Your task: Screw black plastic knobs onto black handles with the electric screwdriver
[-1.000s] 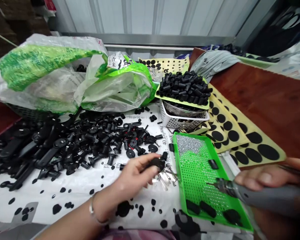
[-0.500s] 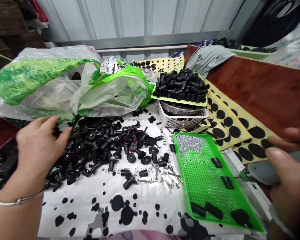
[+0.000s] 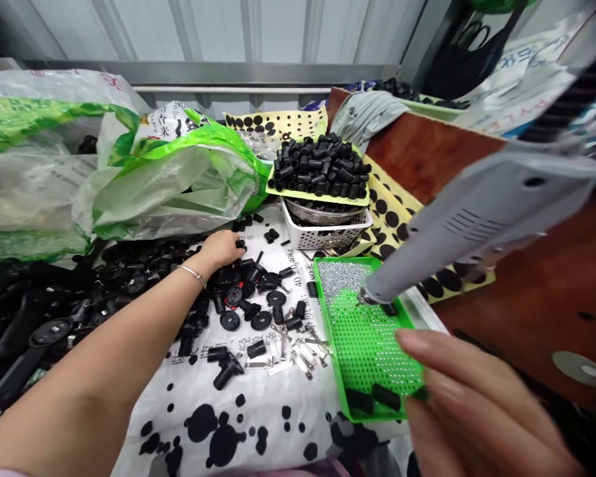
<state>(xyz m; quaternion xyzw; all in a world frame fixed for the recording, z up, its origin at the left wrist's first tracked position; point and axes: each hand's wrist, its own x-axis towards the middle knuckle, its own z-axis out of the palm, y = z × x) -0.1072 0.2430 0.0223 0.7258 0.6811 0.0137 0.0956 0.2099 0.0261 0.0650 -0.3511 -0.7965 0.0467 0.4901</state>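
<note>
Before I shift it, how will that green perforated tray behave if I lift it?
The green perforated tray looks like thin plastic, so it will probably feel light and flex slightly. The loose small silver pieces heaped at its far end could slide or spill if it tilts, as its rim looks low.

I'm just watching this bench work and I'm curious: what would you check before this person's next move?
1. Left hand on the black plastic parts: ok, it rests on the pile.
2. Right hand within reach of the green tray: ok, its fingers are over the tray's near end.
3. Grey rotary tool firmly gripped: cannot tell, no grip shows.
4. Tool tip over the tray: ok, it sits above the holes.
5. Metal clips off the tray: ok, they lie on the white printed sheet.
6. Sheet free of loose pieces: not ok, black parts are scattered across it.
</note>
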